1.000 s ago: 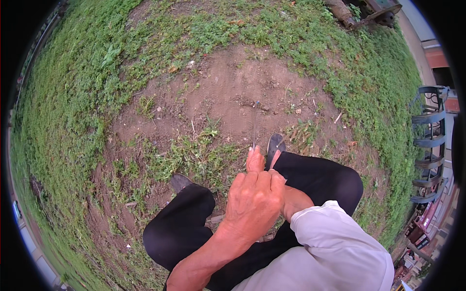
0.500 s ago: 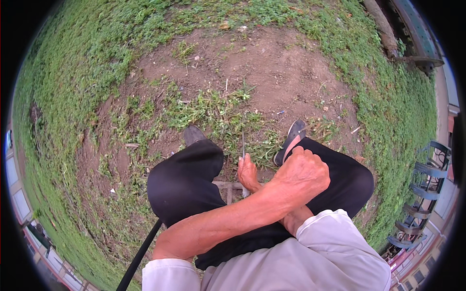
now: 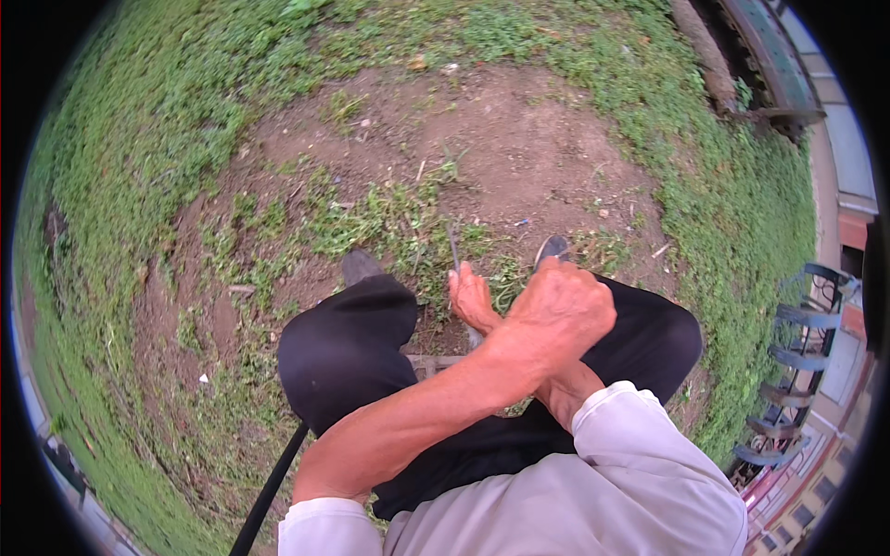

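My forearms cross, the left one on top. My right hand point(image 3: 474, 298) reaches past to the left and is closed on a thin grey metal tool point(image 3: 454, 245), whose narrow blade points away from me toward a patch of loose green weeds point(image 3: 375, 218). The tool's full shape is hidden. My left hand point(image 3: 564, 298) is held as a fist above my right knee, knuckles upward. Whatever it may hold does not show. A pale grey piece point(image 3: 475, 337) shows just below my right hand.
Bare brown soil point(image 3: 519, 130) lies ahead, ringed by low green plants point(image 3: 167, 120). At far right stand a rusty metal beam point(image 3: 769, 56) and blue-grey curved metal bars point(image 3: 802, 359). A wooden slatted piece point(image 3: 429, 363) sits between my legs.
The whole view has shifted a little. My right hand and the tool have moved slightly away from me, the blade tilting a bit leftward. My left fist stays closed over the right knee.
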Demonstrator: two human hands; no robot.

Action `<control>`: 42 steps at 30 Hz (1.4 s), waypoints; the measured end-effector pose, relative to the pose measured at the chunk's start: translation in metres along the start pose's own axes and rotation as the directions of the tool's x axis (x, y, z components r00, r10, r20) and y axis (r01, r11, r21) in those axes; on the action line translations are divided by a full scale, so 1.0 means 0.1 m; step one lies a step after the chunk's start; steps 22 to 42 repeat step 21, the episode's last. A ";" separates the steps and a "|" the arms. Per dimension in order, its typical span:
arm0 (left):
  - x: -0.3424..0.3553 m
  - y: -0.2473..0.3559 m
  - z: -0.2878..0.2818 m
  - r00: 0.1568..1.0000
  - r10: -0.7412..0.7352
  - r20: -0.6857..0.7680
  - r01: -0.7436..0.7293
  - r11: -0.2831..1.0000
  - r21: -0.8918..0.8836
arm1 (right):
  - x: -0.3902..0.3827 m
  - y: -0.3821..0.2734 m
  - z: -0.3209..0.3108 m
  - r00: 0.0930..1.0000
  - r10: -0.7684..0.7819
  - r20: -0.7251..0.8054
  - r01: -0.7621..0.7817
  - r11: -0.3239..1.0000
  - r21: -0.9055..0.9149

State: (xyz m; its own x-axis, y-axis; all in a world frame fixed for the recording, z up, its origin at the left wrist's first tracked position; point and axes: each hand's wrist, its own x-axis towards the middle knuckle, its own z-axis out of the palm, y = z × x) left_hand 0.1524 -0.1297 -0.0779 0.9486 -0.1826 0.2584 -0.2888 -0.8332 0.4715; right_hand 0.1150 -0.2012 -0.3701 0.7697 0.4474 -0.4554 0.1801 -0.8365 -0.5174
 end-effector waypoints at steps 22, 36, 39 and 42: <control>0.22 -0.15 -0.14 0.986 -0.074 0.152 0.071 0.997 0.031 | 1.28 1.97 -3.77 0.994 0.111 -0.021 -0.113 0.963 -0.246; 0.22 -0.15 -0.14 0.986 -0.074 0.152 0.071 0.997 0.031 | 1.28 1.97 -3.77 0.994 0.111 -0.021 -0.113 0.963 -0.246; 0.22 -0.15 -0.14 0.986 -0.074 0.152 0.071 0.997 0.031 | 1.28 1.97 -3.77 0.994 0.111 -0.021 -0.113 0.963 -0.246; 0.22 -0.15 -0.14 0.986 -0.074 0.152 0.071 0.997 0.031 | 1.28 1.97 -3.77 0.994 0.111 -0.021 -0.113 0.963 -0.246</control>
